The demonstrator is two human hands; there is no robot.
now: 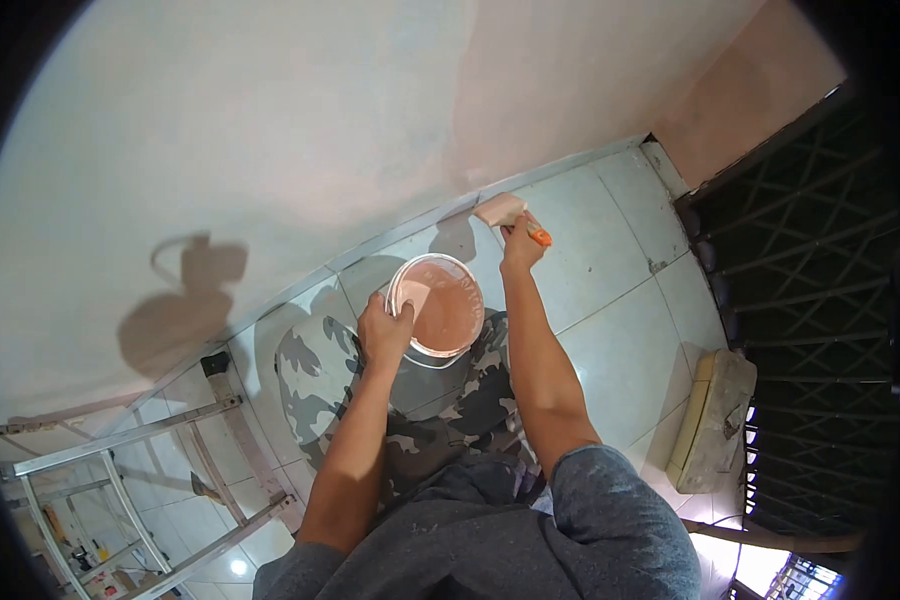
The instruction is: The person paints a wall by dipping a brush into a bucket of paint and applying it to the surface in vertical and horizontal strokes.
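And here you are, low beside the wall, your left hand closed over the near side of the bucket, thumb over the rim, pinkish paint inside. Your right hand is wrapped around the brush, its head just beside the skirting (contact? can't tell from here). Keep that bucket level over your knees, wipe excess off on its rim, and draw light, even strokes, easing off near the skirting to avoid drips on the tiles.
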